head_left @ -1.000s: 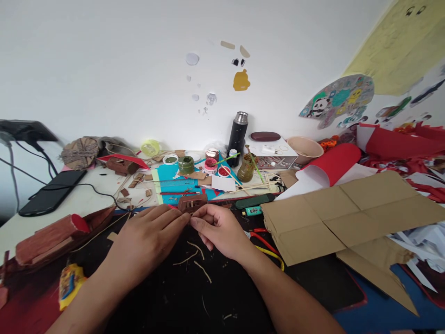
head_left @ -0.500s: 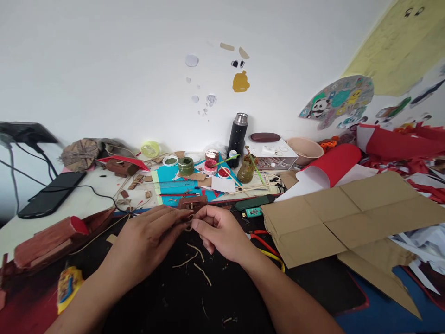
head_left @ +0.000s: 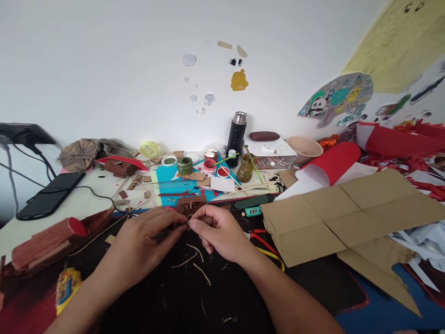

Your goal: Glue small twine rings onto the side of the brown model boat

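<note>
My left hand [head_left: 148, 239] and my right hand [head_left: 217, 232] meet over the black mat [head_left: 174, 301], fingertips pinched together. Between them is a bit of thin tan string [head_left: 189, 222], mostly hidden by the fingers. Just behind my fingertips sits a small brown model piece [head_left: 191, 203]. Short cut pieces of string [head_left: 202, 273] lie on the mat below my hands. Left of my left hand is a reddish-brown model boat [head_left: 45, 246] with a rounded roof. A yellow tool or container [head_left: 67, 287] lies beside my left forearm.
Red-and-yellow-handled scissors or pliers [head_left: 266, 246] lie right of my right wrist, near folded cardboard [head_left: 323, 218]. Behind are paint jars [head_left: 184, 165], a black thermos [head_left: 237, 137], a green-handled tool [head_left: 253, 201] and a bowl [head_left: 304, 148]. A phone [head_left: 50, 197] and cables lie left.
The fingers of my left hand have shifted slightly, with the index and thumb more apart behind the pinch. My right hand stays nearly in place. The view has moved slightly.
</note>
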Available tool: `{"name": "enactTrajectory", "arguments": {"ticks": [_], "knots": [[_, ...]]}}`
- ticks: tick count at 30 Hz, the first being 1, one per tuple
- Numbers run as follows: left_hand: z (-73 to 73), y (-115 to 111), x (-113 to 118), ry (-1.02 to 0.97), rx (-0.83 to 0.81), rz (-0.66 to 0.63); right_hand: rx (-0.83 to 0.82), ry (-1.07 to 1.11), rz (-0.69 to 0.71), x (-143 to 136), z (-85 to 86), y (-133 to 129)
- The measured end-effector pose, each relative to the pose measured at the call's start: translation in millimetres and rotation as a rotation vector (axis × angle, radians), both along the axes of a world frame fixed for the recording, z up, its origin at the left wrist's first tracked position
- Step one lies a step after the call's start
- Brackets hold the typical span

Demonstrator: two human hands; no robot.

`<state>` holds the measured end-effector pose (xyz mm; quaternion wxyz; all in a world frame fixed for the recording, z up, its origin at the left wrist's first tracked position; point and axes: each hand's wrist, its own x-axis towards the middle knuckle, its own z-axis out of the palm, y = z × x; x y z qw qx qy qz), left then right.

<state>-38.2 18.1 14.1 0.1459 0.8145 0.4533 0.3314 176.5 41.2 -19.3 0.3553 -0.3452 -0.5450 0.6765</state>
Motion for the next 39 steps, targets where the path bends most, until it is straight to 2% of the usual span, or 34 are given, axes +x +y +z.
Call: {"name": "enactTrajectory", "arguments": {"ticks": [8, 12, 25, 30, 34, 39], "knots": [[3.9, -3, 1, -0.067, -0.142, 0.123, 0.053, -0.008, -0.099, -1, 0.1, 0], [5.8, -2, 4, -0.098, -0.182, 0.185, 0.135, -0.036, -0.14, -2, 0.3, -2], [2.7, -2, 11, -0.112, -0.299, 0.2, 0.484, -0.305, -0.235, -5, -8.1, -6], [4.2, 0, 8, -0.139, -0.325, 0.18, 0.426, -0.335, -0.223, -3, -5.2, -5], [4.5, 2, 2, -0.143, -0.25, 0.199, 0.348, -0.294, -0.235, 0, -1.8, -3], [2.6, 0, 2, -0.11, -0.15, 0.198, 0.331, -0.299, -0.224, -1, -1.9, -3]]}}
